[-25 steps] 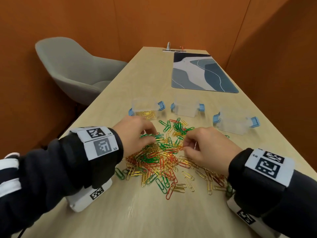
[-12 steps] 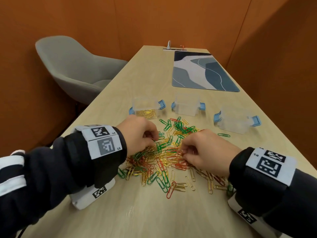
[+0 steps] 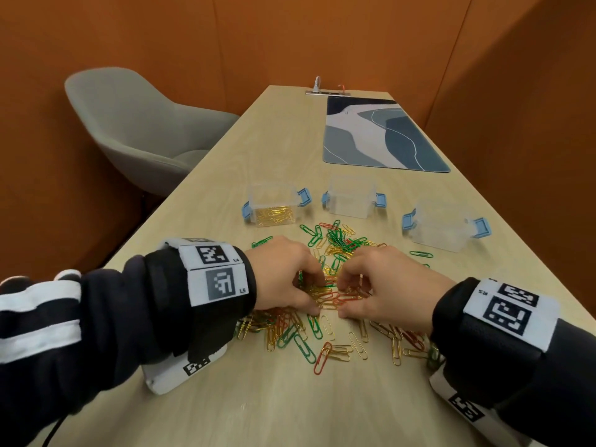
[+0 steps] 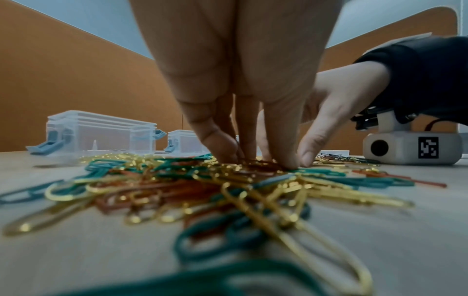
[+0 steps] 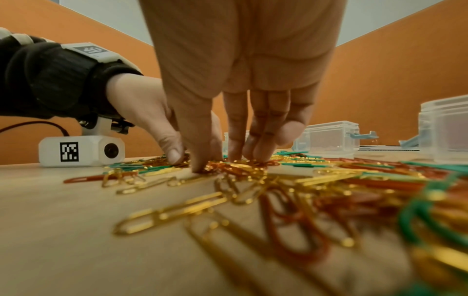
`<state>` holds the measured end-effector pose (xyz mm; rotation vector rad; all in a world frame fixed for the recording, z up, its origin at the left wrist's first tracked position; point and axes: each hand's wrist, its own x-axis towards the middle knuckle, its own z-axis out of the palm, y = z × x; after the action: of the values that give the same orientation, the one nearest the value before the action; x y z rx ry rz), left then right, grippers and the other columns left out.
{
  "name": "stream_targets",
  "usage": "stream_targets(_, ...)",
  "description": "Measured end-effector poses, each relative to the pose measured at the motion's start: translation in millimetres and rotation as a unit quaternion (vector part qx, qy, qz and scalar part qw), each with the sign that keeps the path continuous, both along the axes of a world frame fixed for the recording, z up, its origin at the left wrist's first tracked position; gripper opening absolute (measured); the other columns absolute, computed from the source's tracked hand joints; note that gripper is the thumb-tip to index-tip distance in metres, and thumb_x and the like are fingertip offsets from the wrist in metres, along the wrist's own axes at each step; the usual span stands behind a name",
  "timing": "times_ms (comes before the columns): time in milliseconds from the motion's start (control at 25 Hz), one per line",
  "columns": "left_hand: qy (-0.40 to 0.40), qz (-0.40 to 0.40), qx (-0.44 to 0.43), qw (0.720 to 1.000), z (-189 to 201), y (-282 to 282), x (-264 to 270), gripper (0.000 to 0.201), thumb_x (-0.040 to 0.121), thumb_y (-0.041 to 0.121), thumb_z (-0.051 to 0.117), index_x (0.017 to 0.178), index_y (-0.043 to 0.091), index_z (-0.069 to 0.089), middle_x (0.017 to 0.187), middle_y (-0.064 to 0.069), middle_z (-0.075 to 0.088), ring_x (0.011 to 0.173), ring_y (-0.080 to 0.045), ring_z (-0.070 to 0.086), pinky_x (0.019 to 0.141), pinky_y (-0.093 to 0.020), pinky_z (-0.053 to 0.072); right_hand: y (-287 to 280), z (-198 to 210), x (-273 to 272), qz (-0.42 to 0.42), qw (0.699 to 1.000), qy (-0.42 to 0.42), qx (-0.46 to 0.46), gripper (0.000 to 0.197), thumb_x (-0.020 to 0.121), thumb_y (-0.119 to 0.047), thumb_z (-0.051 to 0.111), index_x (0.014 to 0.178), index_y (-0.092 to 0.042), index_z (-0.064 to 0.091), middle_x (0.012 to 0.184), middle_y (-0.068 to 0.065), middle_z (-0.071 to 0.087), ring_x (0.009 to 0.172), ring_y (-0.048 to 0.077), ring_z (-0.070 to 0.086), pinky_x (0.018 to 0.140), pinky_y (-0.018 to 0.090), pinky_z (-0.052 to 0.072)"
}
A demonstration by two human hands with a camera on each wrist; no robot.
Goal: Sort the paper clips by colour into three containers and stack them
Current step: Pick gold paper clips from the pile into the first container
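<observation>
Head view shows the heap of gold, green and red wire paper clips (image 3: 325, 304) spread on the pale wooden table (image 3: 277, 411), in front of three small clear plastic containers with blue latches. Both hands work in the middle of the heap, close together. Left hand (image 3: 283, 274) has its fingers curled down with thumb and fingertips (image 4: 286, 160) pressed into the clips; whether a clip is actually pinched I cannot tell. Right hand (image 3: 385, 285) is bent the same way, thumb and fingertips (image 5: 202, 164) resting on a cluster of red and gold clips, again with no clear grip showing. Beyond the heap, the left container (image 3: 274, 204) holds a layer of gold clips, the middle container (image 3: 351, 200) stands just beside it, and the right container (image 3: 446, 229) sits somewhat apart toward the table's right edge. A lone green clip (image 3: 421, 254) lies near that right container. Farther back lie a blue-grey patterned mat (image 3: 380, 133), and a grey upholstered chair (image 3: 138, 130) stands left of the table.
</observation>
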<state>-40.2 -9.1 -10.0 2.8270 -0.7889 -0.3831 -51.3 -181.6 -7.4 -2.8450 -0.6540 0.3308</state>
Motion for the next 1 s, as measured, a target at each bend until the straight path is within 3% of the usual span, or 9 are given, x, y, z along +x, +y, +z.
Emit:
stream_targets(160, 0.027, 0.033, -0.038, 0.998, 0, 1, 1, 0.026, 0.077, 0.034, 0.071, 0.101, 0.024, 0.070, 0.087, 0.010, 0.058, 0.073, -0.002, 0.049, 0.067, -0.013, 0.041, -3, -2, 3, -0.034, 0.999, -0.023, -0.003, 0.009, 0.085, -0.020, 0.057, 0.090, -0.022, 0.065, 0.085, -0.008, 0.053, 0.084, 0.013, 0.054, 0.071, 0.023, 0.044)
stream_targets(360, 0.043, 0.056, -0.041, 0.997, 2, 2, 1, 0.014, 0.084, 0.029, 0.065, 0.095, 0.021, 0.067, 0.084, 0.009, 0.059, 0.074, -0.005, 0.052, 0.070, -0.015, 0.043, -4, 0, 0, -0.017, 0.999, -0.041, 0.022, 0.012, 0.086, -0.027, 0.057, 0.096, -0.024, 0.064, 0.090, -0.009, 0.055, 0.085, 0.011, 0.054, 0.072, 0.022, 0.044)
stream_targets(440, 0.068, 0.110, -0.119, 0.984, 7, 12, 4, 0.004, 0.083, 0.025, 0.066, 0.085, 0.022, 0.064, 0.074, 0.010, 0.060, 0.067, -0.004, 0.056, 0.068, -0.016, 0.046, -1, 3, -2, 0.042, 0.997, -0.037, 0.058, 0.017, 0.088, -0.031, 0.057, 0.102, -0.026, 0.065, 0.095, -0.011, 0.056, 0.088, 0.007, 0.052, 0.077, 0.021, 0.043)
stream_targets(520, 0.183, 0.196, -0.278, 0.922, 14, 25, 8, 0.005, 0.083, 0.013, 0.063, 0.082, 0.017, 0.064, 0.064, 0.005, 0.058, 0.052, -0.002, 0.055, 0.056, -0.014, 0.048, 2, 2, -2, 0.115, 0.992, -0.022, 0.055, 0.024, 0.091, -0.032, 0.053, 0.114, -0.029, 0.062, 0.107, -0.011, 0.058, 0.098, 0.006, 0.050, 0.085, 0.019, 0.039)
stream_targets(640, 0.363, 0.268, -0.436, 0.779, 17, 43, 7, 0.015, 0.077, 0.009, 0.054, 0.089, 0.007, 0.063, 0.056, -0.002, 0.054, 0.045, -0.004, 0.053, 0.046, -0.013, 0.049, 1, -5, 1, 0.141, 0.990, -0.012, -0.007, 0.033, 0.095, -0.034, 0.046, 0.126, -0.027, 0.054, 0.126, -0.008, 0.051, 0.117, 0.010, 0.046, 0.100, 0.028, 0.038)
stream_targets(800, 0.406, 0.295, -0.490, 0.712, 14, 53, 4, 0.009, 0.071, 0.010, 0.056, 0.079, 0.008, 0.059, 0.067, -0.005, 0.060, 0.051, -0.012, 0.061, 0.044, -0.019, 0.051, -3, -7, 4, 0.075, 0.995, -0.063, -0.028, 0.032, 0.095, -0.035, 0.042, 0.121, -0.023, 0.056, 0.121, -0.004, 0.051, 0.114, 0.016, 0.049, 0.096, 0.033, 0.042)
stream_targets(880, 0.398, 0.300, -0.491, 0.715, 12, 54, 3, 0.011, 0.065, 0.005, 0.058, 0.076, 0.008, 0.058, 0.066, -0.006, 0.060, 0.049, -0.013, 0.059, 0.042, -0.019, 0.049, 3, -4, 2, 0.096, 0.994, -0.044, 0.000, 0.037, 0.092, -0.044, 0.048, 0.122, -0.025, 0.056, 0.121, -0.006, 0.051, 0.114, 0.013, 0.048, 0.097, 0.032, 0.042)
stream_targets(920, 0.378, 0.293, -0.469, 0.743, 11, 53, 2, 0.011, 0.064, 0.011, 0.056, 0.075, 0.009, 0.058, 0.062, -0.003, 0.057, 0.047, -0.012, 0.054, 0.042, -0.019, 0.046, 7, -3, 0, 0.116, 0.993, -0.025, 0.010, 0.041, 0.089, -0.048, 0.051, 0.123, -0.026, 0.055, 0.123, -0.007, 0.051, 0.115, 0.011, 0.046, 0.098, 0.032, 0.041)
stream_targets(1000, 0.281, 0.245, -0.335, 0.865, 7, 48, -1, 0.013, 0.064, 0.025, 0.066, 0.073, 0.018, 0.063, 0.054, 0.004, 0.047, 0.044, -0.007, 0.043, 0.046, -0.020, 0.040, 13, -2, -3, 0.152, 0.988, 0.006, 0.008, 0.044, 0.084, -0.049, 0.058, 0.124, -0.030, 0.055, 0.123, -0.010, 0.049, 0.115, 0.008, 0.044, 0.098, 0.030, 0.040)
